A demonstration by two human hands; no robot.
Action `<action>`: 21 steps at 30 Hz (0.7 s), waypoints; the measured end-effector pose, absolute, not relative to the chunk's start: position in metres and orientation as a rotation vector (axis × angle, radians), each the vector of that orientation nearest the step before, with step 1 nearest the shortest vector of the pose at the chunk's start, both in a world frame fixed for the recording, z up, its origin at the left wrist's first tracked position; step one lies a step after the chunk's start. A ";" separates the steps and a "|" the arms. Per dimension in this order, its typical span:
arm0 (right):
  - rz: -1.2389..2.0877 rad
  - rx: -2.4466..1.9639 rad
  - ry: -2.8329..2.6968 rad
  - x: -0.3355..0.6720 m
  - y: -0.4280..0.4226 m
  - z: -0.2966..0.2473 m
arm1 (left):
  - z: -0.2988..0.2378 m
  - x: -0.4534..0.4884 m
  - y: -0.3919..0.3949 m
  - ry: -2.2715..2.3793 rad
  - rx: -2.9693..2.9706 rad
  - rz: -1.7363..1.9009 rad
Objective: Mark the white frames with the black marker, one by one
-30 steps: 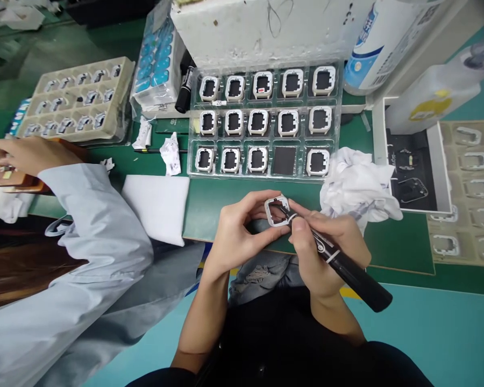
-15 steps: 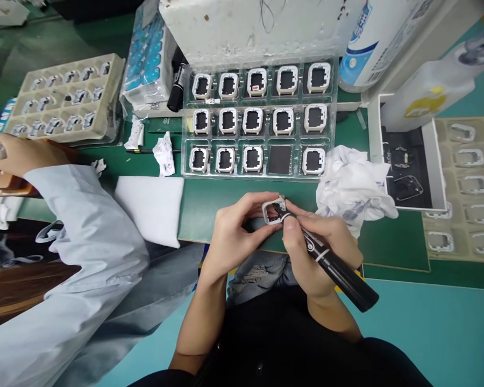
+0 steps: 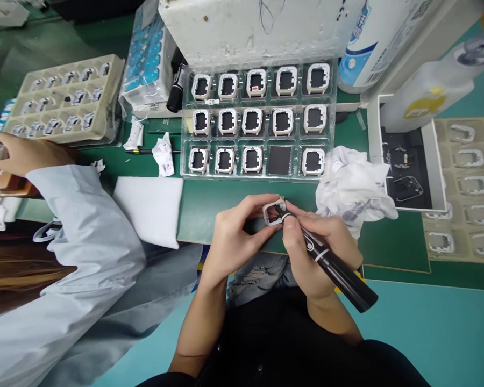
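Just on the near side of the clear tray (image 3: 329, 128), I saw the left hand (image 3: 234, 239) pinching a pale frame (image 3: 267, 216); the right hand (image 3: 307, 271) gripped a black marker (image 3: 344, 277), its tip at the frame's opening.

A black marker (image 3: 341, 273) slants into a tilted white frame (image 3: 265, 215).

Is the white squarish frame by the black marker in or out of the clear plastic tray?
Out. The left hand holds the white squarish frame, with green table between it and the clear plastic tray.
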State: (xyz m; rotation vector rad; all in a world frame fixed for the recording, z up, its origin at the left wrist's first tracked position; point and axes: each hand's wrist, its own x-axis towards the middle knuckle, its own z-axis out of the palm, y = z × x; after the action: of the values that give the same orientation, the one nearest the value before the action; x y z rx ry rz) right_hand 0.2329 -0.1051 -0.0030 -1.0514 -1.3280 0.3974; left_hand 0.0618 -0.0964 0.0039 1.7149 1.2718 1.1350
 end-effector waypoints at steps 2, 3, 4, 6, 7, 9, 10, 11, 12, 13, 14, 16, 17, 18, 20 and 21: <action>0.395 -1.057 -1.320 0.233 -0.105 -0.003 | 0.004 0.062 -0.097 1.280 1.720 1.132; 0.392 -1.060 -1.315 0.233 -0.105 -0.003 | 0.004 0.062 -0.097 1.285 1.726 1.129; 0.388 -1.063 -1.312 0.232 -0.105 -0.003 | 0.004 0.062 -0.097 1.291 1.734 1.125; 0.384 -1.065 -1.311 0.232 -0.104 -0.002 | 0.004 0.061 -0.097 1.300 1.757 1.119; 0.383 -1.065 -1.313 0.232 -0.104 -0.001 | 0.004 0.061 -0.097 1.298 1.768 1.122; 0.377 -1.061 -1.323 0.231 -0.103 0.000 | 0.004 0.061 -0.097 1.288 1.788 1.136; 0.371 -1.056 -1.328 0.231 -0.102 0.001 | 0.004 0.061 -0.097 1.285 1.798 1.143; 0.366 -1.053 -1.333 0.231 -0.102 0.002 | 0.004 0.061 -0.097 1.286 1.807 1.148; 0.364 -1.056 -1.338 0.231 -0.101 0.004 | 0.004 0.061 -0.097 1.289 1.816 1.149; 0.366 -1.064 -1.343 0.231 -0.101 0.004 | 0.004 0.061 -0.097 1.294 1.825 1.149; 0.370 -1.073 -1.349 0.232 -0.101 0.005 | 0.004 0.061 -0.097 1.297 1.831 1.145; 0.378 -1.093 -1.362 0.233 -0.101 0.005 | 0.004 0.061 -0.097 1.297 1.832 1.135; 0.380 -1.099 -1.364 0.234 -0.101 0.005 | 0.004 0.060 -0.097 1.292 1.826 1.131; 0.385 -1.096 -1.363 0.235 -0.101 0.004 | 0.004 0.060 -0.097 1.286 1.813 1.127; 0.422 -1.062 -1.350 0.237 -0.102 0.003 | 0.005 0.060 -0.096 1.279 1.764 1.126; 0.445 -1.044 -1.339 0.237 -0.103 0.002 | 0.006 0.060 -0.095 1.271 1.731 1.127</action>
State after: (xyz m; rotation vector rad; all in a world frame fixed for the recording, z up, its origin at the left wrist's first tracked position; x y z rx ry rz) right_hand 0.2374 -0.1028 0.0023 -1.0443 -1.3388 0.4455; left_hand 0.0603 -0.0947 0.0057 1.7315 1.2715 1.1274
